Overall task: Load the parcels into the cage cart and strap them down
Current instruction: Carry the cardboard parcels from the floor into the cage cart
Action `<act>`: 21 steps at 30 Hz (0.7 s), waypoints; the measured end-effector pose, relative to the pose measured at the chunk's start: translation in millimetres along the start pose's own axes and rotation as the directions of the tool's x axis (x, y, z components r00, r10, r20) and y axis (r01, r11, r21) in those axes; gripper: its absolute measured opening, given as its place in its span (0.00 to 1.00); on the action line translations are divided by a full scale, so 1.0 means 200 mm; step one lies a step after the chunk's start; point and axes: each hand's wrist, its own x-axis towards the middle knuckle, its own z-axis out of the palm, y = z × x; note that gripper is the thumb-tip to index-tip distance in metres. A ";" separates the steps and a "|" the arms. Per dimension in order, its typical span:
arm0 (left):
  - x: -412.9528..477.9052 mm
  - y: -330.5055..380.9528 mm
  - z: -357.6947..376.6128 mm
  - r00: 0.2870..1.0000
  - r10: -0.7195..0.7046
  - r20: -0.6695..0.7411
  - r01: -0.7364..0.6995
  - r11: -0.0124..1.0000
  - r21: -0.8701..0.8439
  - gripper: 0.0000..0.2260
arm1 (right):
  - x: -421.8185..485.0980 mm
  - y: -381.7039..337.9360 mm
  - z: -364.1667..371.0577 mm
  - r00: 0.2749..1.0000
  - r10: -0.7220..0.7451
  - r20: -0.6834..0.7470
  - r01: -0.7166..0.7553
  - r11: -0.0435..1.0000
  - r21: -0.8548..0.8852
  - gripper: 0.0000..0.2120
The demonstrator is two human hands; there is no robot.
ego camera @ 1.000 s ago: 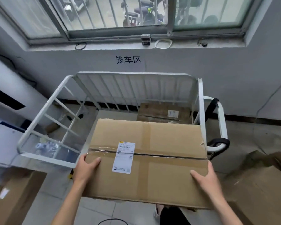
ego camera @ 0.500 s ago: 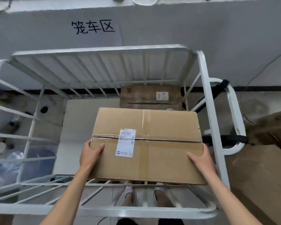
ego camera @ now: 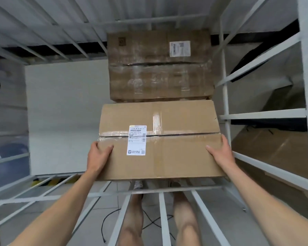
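Head view looks down into the white cage cart [ego camera: 263, 114], whose upper rails run off the picture on every side. The wall sign seen half a second ago is gone, and the bars now loom much closer. Inside the cart, against its far wall on the right, lies a darker parcel [ego camera: 158, 68] with a white sticker. Just in front of it, also inside the cart, is the lighter parcel [ego camera: 167, 162], lower and deeper in than before. Whether it rests on the cart floor cannot be told. Outside the cart's right wall, brown boxes [ego camera: 274, 151] show only between the bars. The left hand [ego camera: 98, 157] grasps the parcel's left edge and the right hand [ego camera: 220, 153] its right edge, thumbs on top and fingers hidden behind the sides. A shipping label [ego camera: 137, 140] crosses the taped seam.
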 end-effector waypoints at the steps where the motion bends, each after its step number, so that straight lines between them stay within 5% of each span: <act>1: 0.06 -0.02 0.06 1.000 0.005 -0.002 -0.005 1.000 -0.008 0.23 | 0.07 0.02 0.03 1.000 -0.006 -0.007 0.006 1.000 0.004 0.36; 13: 0.55 -0.22 0.63 0.996 -0.001 0.090 -0.001 1.000 0.018 0.34 | 0.67 0.29 0.40 0.996 0.001 -0.094 -0.016 0.987 -0.162 0.42; 17: 0.50 -0.18 0.76 0.948 0.188 0.257 -0.242 0.949 0.201 0.42 | 0.62 0.28 0.55 0.990 -0.142 -0.017 0.131 0.951 -0.280 0.42; 21: 0.37 -0.11 0.93 0.852 0.256 0.457 -0.478 0.737 0.479 0.45 | 0.51 0.26 0.71 0.954 -0.128 0.272 0.245 0.855 -0.456 0.44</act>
